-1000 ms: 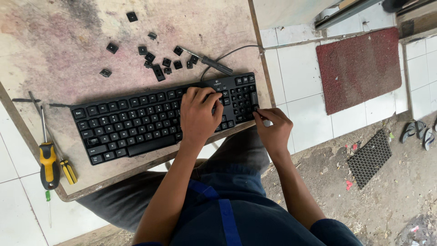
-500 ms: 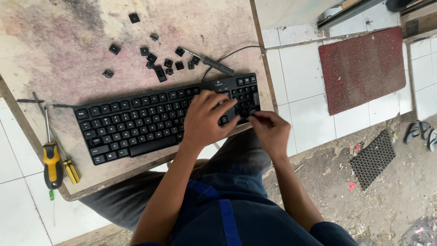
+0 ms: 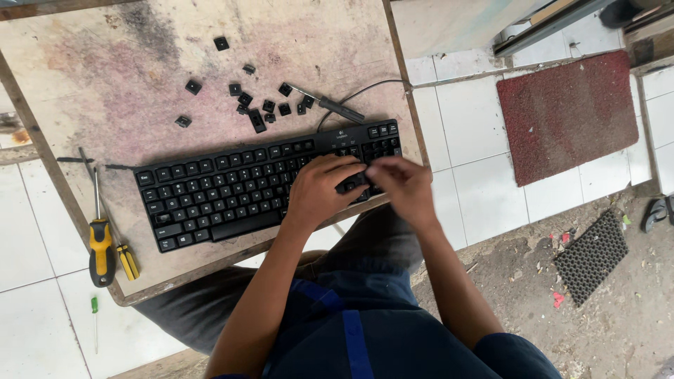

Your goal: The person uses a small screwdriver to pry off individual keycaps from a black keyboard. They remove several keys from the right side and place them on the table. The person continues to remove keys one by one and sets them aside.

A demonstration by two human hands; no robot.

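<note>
Hands (image 3: 365,186) blurred over keyboard (image 3: 239,189) right end, grasp unclear, keys beneath hidden.

left hand (image 3: 319,188) palm-down, right hand (image 3: 401,184) blurred alongside

- The right hand (image 3: 401,184) is coming in from the edge of the surface (image 3: 84,63) onto the right end of the black keyboard (image 3: 232,189), where a second ago it was just off that corner.
- It is now closing up against the left hand (image 3: 324,188), nearly touching its fingertips, and is blurring as it moves.
- The left hand is sliding slightly along the keys toward the right-hand block, fingers curling down over them.
</note>
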